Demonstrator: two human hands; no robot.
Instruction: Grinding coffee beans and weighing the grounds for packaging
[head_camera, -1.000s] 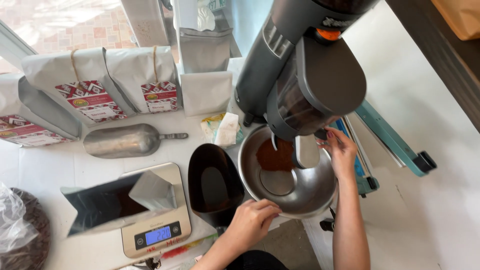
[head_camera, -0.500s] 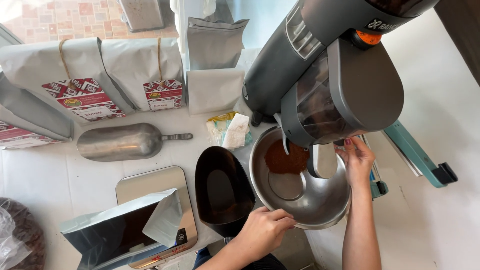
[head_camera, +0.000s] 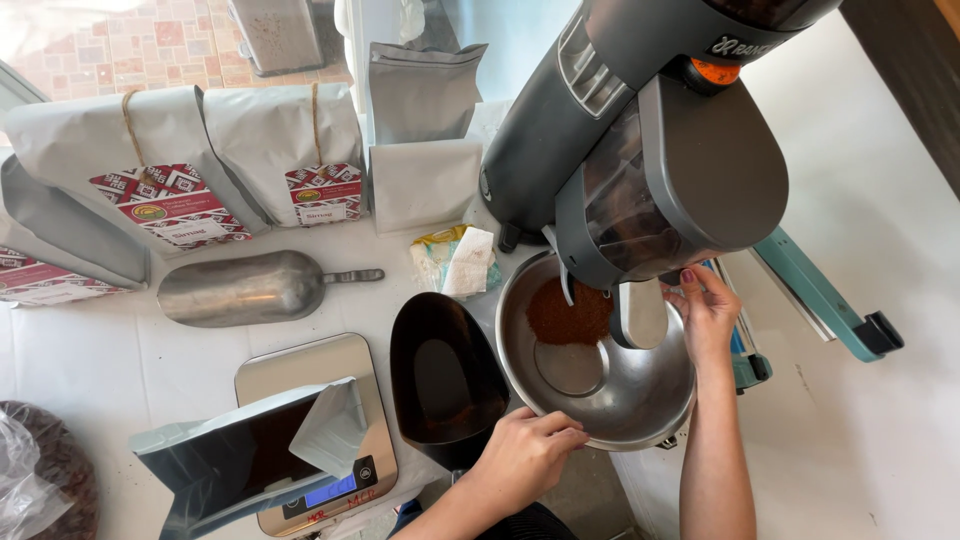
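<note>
The round stainless-steel bowl (head_camera: 600, 385) sits under the dark grey grinder (head_camera: 640, 160), with a small mound of brown ground coffee (head_camera: 568, 312) already inside. The left hand (head_camera: 525, 455) clamps the bowl's near rim; the right hand (head_camera: 708, 315) pinches the grinder's spout. The bowl looks mostly unfilled.

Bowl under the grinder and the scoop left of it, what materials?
Bowl: looks like polished steel, mirror-like reflections inside. Black scoop: probably glossy plastic, smooth dark sheen. Grey scoop further left: brushed metal, dull matte shine.
</note>
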